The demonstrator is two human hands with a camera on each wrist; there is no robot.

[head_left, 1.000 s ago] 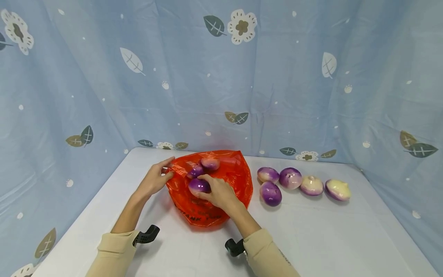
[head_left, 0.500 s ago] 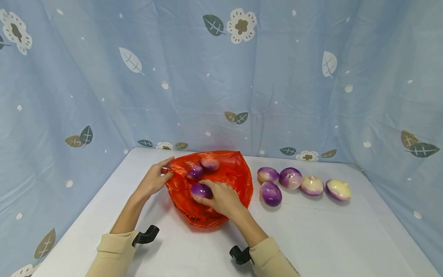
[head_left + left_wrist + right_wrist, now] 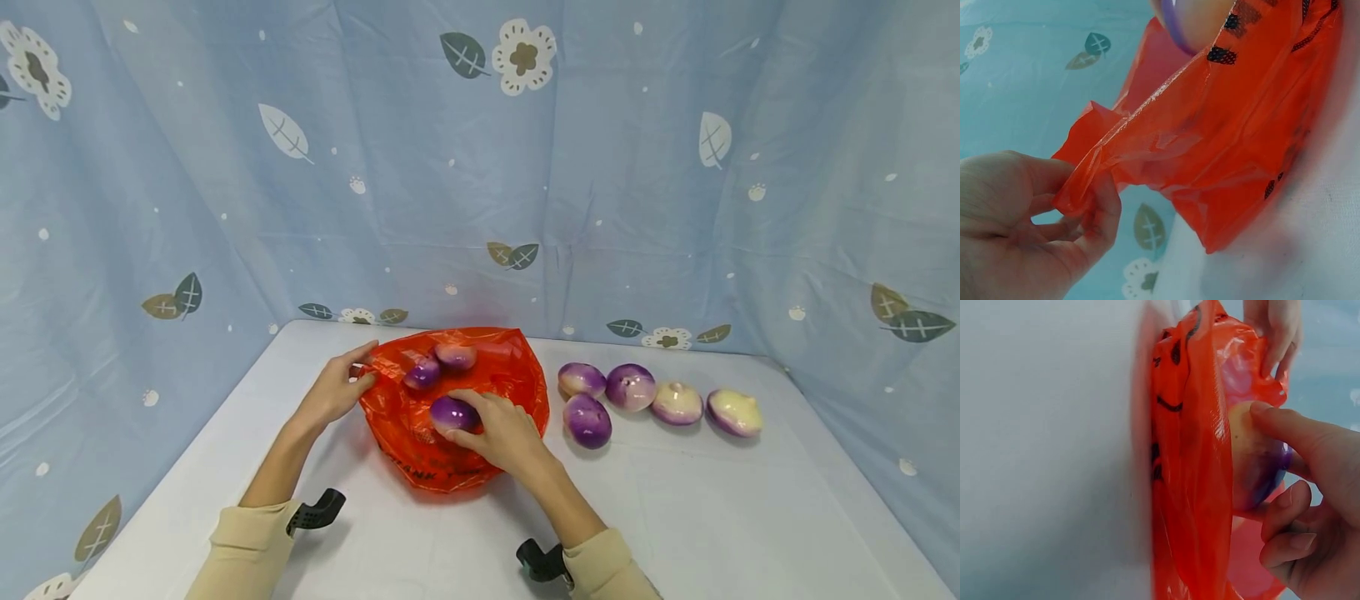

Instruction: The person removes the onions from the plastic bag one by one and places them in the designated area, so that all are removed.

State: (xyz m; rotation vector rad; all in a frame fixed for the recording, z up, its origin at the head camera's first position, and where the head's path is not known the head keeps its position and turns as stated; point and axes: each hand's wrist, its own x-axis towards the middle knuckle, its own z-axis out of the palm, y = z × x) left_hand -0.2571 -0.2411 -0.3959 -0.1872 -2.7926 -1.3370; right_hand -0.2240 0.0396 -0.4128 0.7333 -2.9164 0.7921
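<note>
Onion (image 3: 451,413), round, shiny, purple and cream, sits pinched in the right hand (image 3: 508,435); to its left, the left hand (image 3: 334,390) pinches a thin red plastic bag (image 3: 401,427).

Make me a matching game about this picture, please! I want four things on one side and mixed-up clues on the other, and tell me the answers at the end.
Things:
1. left hand
2. right hand
3. bag
4. hanging cloth

Clues:
a. red with black print
b. pinches the edge of the bag
c. blue, with a leaf-and-flower pattern
d. holds a purple-and-cream bulb

Right pairs: 1-b, 2-d, 3-a, 4-c
</note>
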